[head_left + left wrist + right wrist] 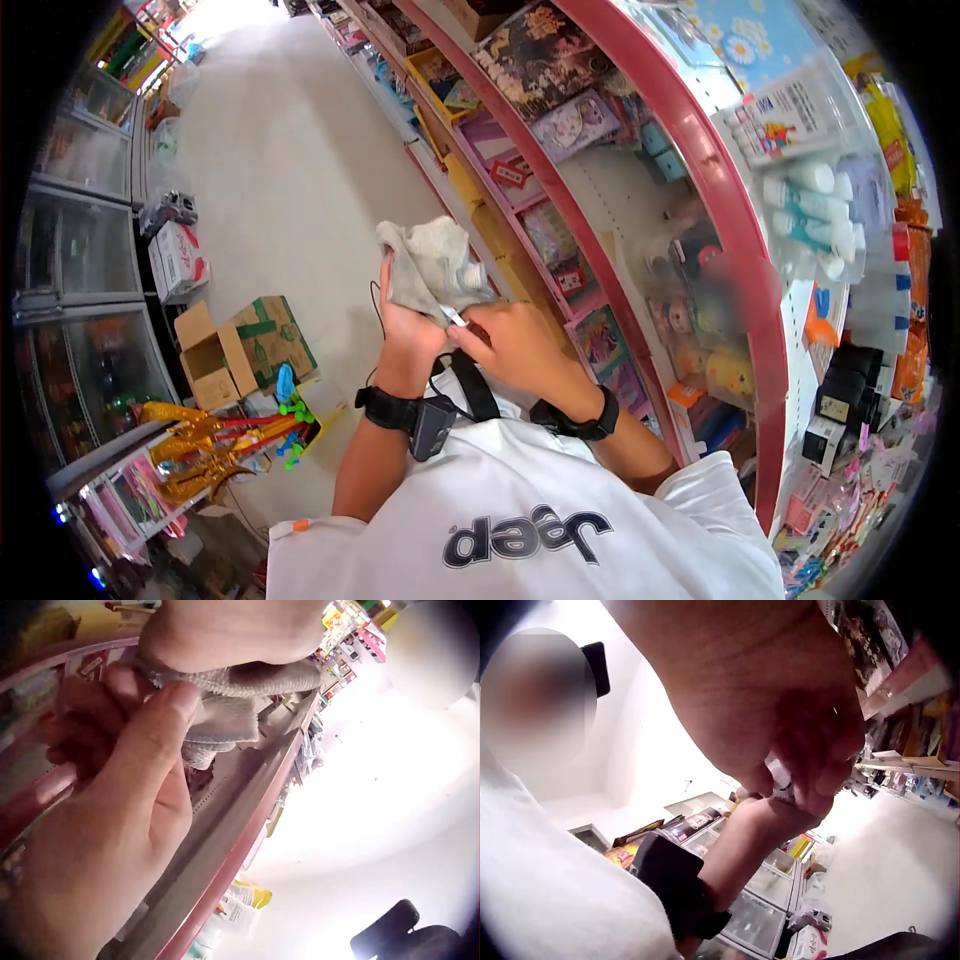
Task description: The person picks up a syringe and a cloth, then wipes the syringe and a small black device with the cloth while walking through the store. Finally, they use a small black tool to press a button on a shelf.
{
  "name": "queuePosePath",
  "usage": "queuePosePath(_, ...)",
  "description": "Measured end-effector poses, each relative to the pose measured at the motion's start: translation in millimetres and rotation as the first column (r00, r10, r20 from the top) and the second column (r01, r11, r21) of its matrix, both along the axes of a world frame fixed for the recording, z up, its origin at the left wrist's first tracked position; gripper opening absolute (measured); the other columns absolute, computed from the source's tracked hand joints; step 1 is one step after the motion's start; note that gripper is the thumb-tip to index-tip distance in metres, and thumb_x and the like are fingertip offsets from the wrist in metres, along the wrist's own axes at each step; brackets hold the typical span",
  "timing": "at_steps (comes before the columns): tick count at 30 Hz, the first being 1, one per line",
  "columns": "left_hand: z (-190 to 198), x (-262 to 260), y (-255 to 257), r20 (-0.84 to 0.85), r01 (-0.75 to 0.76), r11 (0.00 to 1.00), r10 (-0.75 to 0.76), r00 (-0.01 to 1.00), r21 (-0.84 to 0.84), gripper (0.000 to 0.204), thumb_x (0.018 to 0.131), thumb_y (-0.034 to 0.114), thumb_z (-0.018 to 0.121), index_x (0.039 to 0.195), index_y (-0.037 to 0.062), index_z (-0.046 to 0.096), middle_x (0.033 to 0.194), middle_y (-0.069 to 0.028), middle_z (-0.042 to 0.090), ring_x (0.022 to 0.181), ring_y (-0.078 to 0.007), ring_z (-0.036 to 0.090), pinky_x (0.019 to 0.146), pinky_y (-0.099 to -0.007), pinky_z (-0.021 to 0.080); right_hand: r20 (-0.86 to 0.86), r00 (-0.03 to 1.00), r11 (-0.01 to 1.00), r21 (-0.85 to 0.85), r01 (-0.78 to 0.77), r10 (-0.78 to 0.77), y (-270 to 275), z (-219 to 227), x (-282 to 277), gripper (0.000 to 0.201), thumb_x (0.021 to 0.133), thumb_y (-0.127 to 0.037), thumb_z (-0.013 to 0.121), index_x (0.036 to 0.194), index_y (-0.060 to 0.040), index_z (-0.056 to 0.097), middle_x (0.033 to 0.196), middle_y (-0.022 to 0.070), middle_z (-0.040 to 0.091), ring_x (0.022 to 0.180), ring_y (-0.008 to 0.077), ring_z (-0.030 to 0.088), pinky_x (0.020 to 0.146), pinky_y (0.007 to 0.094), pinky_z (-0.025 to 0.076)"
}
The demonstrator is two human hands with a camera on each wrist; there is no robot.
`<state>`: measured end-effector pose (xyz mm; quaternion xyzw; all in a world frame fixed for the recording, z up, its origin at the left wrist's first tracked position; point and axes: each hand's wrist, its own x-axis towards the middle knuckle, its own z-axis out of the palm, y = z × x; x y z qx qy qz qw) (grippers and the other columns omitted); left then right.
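In the head view, a grey-white ribbed cloth (430, 262) lies over the palm and fingers of my left hand (408, 318); the finger edge that shows is straight. My right hand (515, 350) pinches a small white piece (453, 316) at the cloth's lower edge, close to the left palm. The left wrist view has the left hand (232, 634) across the top, the cloth (225, 720) below it, and the right hand (112, 802) with its thumb bent onto the fingers. In the right wrist view, the white piece (781, 778) shows between the right hand's fingers (817, 772).
Red-edged shelves (715, 170) full of packaged goods run along the right. Glass-door coolers (85, 240) line the left. Cardboard boxes (272, 335) stand on the pale aisle floor (270, 150), beside a rack of gold and red items (195, 455). A black cord hangs near the left wrist.
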<state>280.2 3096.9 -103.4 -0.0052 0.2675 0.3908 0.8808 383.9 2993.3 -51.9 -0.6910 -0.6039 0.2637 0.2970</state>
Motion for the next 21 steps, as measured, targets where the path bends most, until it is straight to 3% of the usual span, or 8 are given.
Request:
queuePosePath(2, -9.6, 5.6, 18.3, -0.056, -0.022, 1.0, 0.022, 0.998, 0.007, 0.044, 0.094, 0.042, 0.04, 0.121, 0.0101, 0.053, 0.122, -0.0103, 0.056, 0.111, -0.0291, 0.053, 0.095, -0.046, 0.042, 0.0, 1.0, 1.0, 0.02, 0.011, -0.011, 15.4, 0.2, -0.2, 0.026, 0.08, -0.025, 0.061, 0.069, -0.0019, 0.059, 0.062, 0.0144, 0.058, 0.059, 0.0335, 0.057, 0.053, 0.0419, 0.043)
queuePosePath(3, -12.5, 3.9, 28.8, 0.083, -0.005, 0.997, 0.011, 0.997, -0.071, 0.044, 0.094, 0.043, 0.041, 0.12, 0.0103, 0.053, 0.118, -0.01, 0.058, 0.107, -0.0316, 0.054, 0.092, -0.0482, 0.044, 0.006, 1.0, 0.999, 0.036, 0.022, -0.023, 23.7, 1.3, -0.7, 0.025, 0.08, -0.025, 0.061, 0.068, -0.0022, 0.059, 0.062, 0.0137, 0.058, 0.059, 0.0331, 0.057, 0.053, 0.0417, 0.044)
queuePosePath(6, -21.8, 7.2, 70.8, -0.093, 0.052, 0.998, -0.05, 0.994, 0.027, 0.046, 0.092, 0.046, 0.043, 0.119, 0.0097, 0.054, 0.112, -0.0126, 0.059, 0.101, -0.035, 0.055, 0.087, -0.0532, 0.045, 0.045, 0.998, 0.999, 0.025, 0.032, -0.033, 50.9, 10.5, -2.6, 0.023, 0.078, -0.024, 0.061, 0.068, -0.0034, 0.06, 0.061, 0.0116, 0.058, 0.058, 0.0317, 0.057, 0.053, 0.041, 0.044)
queuePosePath(9, -3.7, -1.4, 128.1, -0.105, 0.18, 0.983, -0.181, 0.978, -0.023, 0.041, 0.087, 0.05, 0.05, 0.106, 0.0143, 0.057, 0.1, -0.0082, 0.06, 0.087, -0.0303, 0.058, 0.07, -0.0534, 0.049, 0.116, 0.993, 1.0, -0.009, -0.005, 0.006, 84.5, 18.0, -5.4, 0.025, 0.077, -0.028, 0.059, 0.068, -0.0051, 0.062, 0.064, 0.0122, 0.06, 0.06, 0.0327, 0.058, 0.054, 0.0425, 0.045)
queuePosePath(13, 3.4, -6.9, 200.7, -0.177, 0.276, 0.96, -0.281, 0.943, -0.052, 0.047, 0.08, 0.057, 0.055, 0.102, 0.0165, 0.058, 0.096, -0.0099, 0.059, 0.082, -0.0346, 0.057, 0.062, -0.0501, 0.047, 0.178, 0.984, 1.0, -0.005, 0.008, -0.007, 132.8, 29.3, -14.1, 0.023, 0.075, -0.027, 0.06, 0.067, -0.0055, 0.062, 0.065, 0.0115, 0.06, 0.059, 0.0328, 0.058, 0.055, 0.0423, 0.045)
queuePosePath(16, 3.9, -6.4, 246.6, -0.166, 0.372, 0.928, -0.37, 0.914, -0.021, 0.044, 0.079, 0.055, 0.056, 0.102, 0.0171, 0.058, 0.097, -0.0092, 0.059, 0.084, -0.0349, 0.057, 0.063, -0.0525, 0.047, 0.182, 0.982, 0.998, -0.046, 0.05, -0.041, 169.7, 41.6, -23.0, 0.023, 0.077, -0.026, 0.061, 0.069, -0.0048, 0.061, 0.065, 0.0116, 0.059, 0.061, 0.0331, 0.058, 0.058, 0.0411, 0.045)
queuePosePath(18, 9.1, -2.4, 273.0, -0.148, 0.331, 0.94, -0.34, 0.929, -0.084, 0.042, 0.081, 0.052, 0.055, 0.103, 0.0164, 0.057, 0.098, -0.0076, 0.058, 0.085, -0.0337, 0.057, 0.066, -0.0521, 0.048, 0.144, 0.985, 0.994, -0.041, 0.101, -0.094, 192.1, 45.1, -28.6, 0.022, 0.078, -0.026, 0.062, 0.071, -0.0048, 0.061, 0.065, 0.0118, 0.058, 0.063, 0.0332, 0.058, 0.059, 0.0409, 0.046)
queuePosePath(21, 0.7, 10.1, 304.7, -0.072, 0.271, 0.962, -0.27, 0.96, 0.003, 0.039, 0.085, 0.047, 0.053, 0.106, 0.0149, 0.057, 0.1, -0.0058, 0.058, 0.088, -0.031, 0.057, 0.074, -0.0509, 0.049, 0.18, 0.959, 0.971, -0.065, 0.232, -0.217, 218.2, 36.5, -31.8, 0.021, 0.078, -0.025, 0.063, 0.075, -0.0047, 0.06, 0.068, 0.0122, 0.059, 0.066, 0.0328, 0.058, 0.059, 0.0408, 0.046)
